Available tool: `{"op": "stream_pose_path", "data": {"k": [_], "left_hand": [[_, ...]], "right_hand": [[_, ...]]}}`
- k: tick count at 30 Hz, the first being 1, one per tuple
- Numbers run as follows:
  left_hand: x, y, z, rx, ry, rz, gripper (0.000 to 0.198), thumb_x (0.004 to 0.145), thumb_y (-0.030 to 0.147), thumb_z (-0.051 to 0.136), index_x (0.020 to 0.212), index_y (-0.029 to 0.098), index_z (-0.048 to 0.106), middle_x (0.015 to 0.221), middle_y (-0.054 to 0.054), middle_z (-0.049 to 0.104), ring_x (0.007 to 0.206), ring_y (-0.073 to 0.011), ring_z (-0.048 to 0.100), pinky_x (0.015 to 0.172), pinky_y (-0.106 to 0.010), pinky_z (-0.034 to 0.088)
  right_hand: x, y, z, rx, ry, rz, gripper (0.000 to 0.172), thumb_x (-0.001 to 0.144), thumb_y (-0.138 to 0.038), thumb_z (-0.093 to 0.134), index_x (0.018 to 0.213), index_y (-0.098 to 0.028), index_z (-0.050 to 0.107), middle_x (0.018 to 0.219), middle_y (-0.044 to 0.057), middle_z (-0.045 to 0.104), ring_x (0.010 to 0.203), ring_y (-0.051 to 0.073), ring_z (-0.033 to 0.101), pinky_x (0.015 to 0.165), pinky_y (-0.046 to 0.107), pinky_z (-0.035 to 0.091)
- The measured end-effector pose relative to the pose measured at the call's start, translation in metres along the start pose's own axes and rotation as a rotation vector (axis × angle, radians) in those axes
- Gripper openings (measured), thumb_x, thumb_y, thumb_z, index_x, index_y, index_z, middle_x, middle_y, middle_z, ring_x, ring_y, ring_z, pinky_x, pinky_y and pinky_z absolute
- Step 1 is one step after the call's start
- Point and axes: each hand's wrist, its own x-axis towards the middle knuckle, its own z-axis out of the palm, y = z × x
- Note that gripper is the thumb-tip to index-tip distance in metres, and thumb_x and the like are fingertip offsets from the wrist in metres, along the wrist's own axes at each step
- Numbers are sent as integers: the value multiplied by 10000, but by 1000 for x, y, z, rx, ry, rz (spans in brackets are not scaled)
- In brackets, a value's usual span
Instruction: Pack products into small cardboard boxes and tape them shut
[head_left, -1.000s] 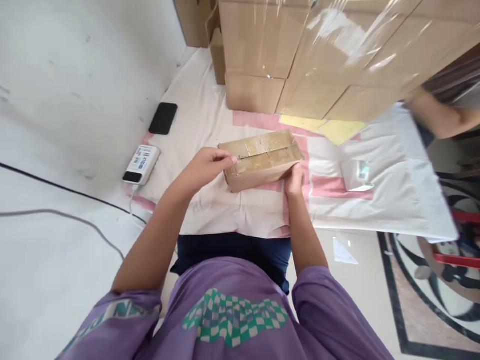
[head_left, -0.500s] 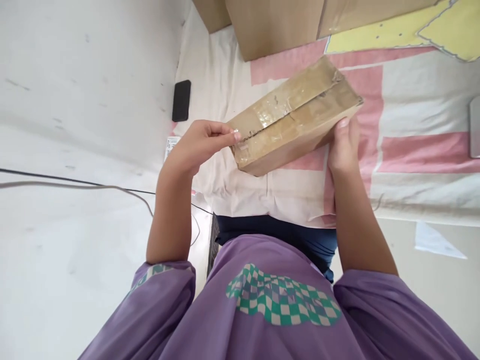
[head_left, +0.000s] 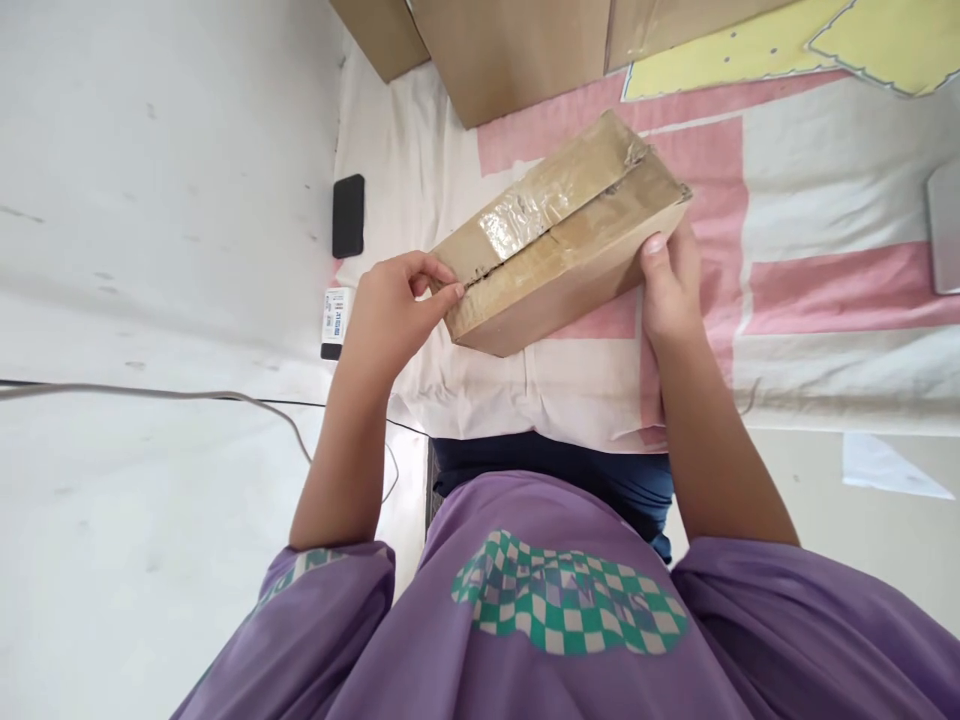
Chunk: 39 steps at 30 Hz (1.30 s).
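A brown cardboard box [head_left: 577,240] with shiny clear tape along its top seam is tilted, its far right end higher in the view. My left hand [head_left: 405,300] pinches the near left end of the box at the seam, thumb and fingertips together. At the right end, my right hand [head_left: 671,285] grips the lower side with the thumb in front; its other fingers are partly hidden behind the box. The box's flaps lie closed, with a narrow dark gap along the seam.
Large cardboard boxes [head_left: 517,60] and yellow cloth [head_left: 720,55] lie at the back of the pink and white bedcover [head_left: 817,390]. By the left wall are a black phone-like object [head_left: 348,216] and a small white box [head_left: 334,315]. Cables hang lower left.
The view has shifted slightly, so the box and both hands sit a little further left. My left thumb has moved slightly down along the box's end. More of the small white box shows.
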Motion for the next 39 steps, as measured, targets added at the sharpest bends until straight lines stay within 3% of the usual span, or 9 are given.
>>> {"op": "stream_pose_path", "data": {"k": [4,8,12,16,20,23,27,32,39], "left_hand": [[11,-19,9,-72,78,62,515,736,283,823,1218,259,643,1125,-68,623,1104,-257,596,913,-354,526],[23,-35,25,-325,-9,3,473,847,285,694,1310,260,600,1320,-81,632,1194,-237,611,983,-338,518],[21,-38,32,-448,84,-15,472,877,308,658,1338,265,568,1280,-74,661,1086,-192,658,927,-306,524],[14,-35,25,-371,312,22,225,872,405,700,970,227,604,973,-16,663,883,-150,619,808,-269,481],[12,-29,12,-217,395,83,490,901,442,657,570,208,381,571,41,371,597,-120,372,621,-293,332],[10,-24,2,-168,308,164,438,918,438,617,565,207,503,558,24,435,597,-136,405,611,-307,313],[8,-22,-12,32,35,319,244,915,413,613,920,257,800,736,-10,703,675,-187,569,628,-306,357],[16,-22,-24,182,-195,330,225,842,396,687,996,315,829,1014,-15,800,853,-243,678,665,-299,421],[18,-23,-30,82,-332,327,103,802,363,722,809,279,781,716,-11,695,643,-196,599,585,-308,379]], "right_hand": [[-1,2,-2,32,-59,23,743,905,-854,446,1357,-280,580,1367,100,629,1444,391,482,1177,588,455],[-1,-4,-4,85,-127,42,859,785,-880,609,1388,-272,528,1397,108,608,1374,376,536,1162,568,470],[-1,-10,-4,113,-156,20,848,750,-858,671,1326,-252,532,1339,124,635,1258,360,604,1096,543,517],[-4,-9,-3,114,-151,14,795,765,-819,689,1307,-257,538,1310,122,647,1205,354,632,1059,532,531],[-6,-6,-3,87,-130,9,756,780,-807,680,1286,-257,565,1246,118,668,1183,347,633,1055,531,527],[-7,-6,-3,82,-107,2,713,785,-796,679,1243,-259,583,1186,111,676,1145,339,638,1037,528,536],[-8,-5,-2,113,-76,-4,663,800,-774,677,1215,-265,584,1141,92,678,1131,322,639,1034,521,535],[-9,0,-2,141,-58,-33,577,832,-708,695,1186,-263,598,1107,77,689,1143,308,642,1048,516,527],[-7,5,-1,104,-52,-48,597,841,-720,673,1220,-265,591,1124,81,687,1147,306,642,1036,507,532]]}}
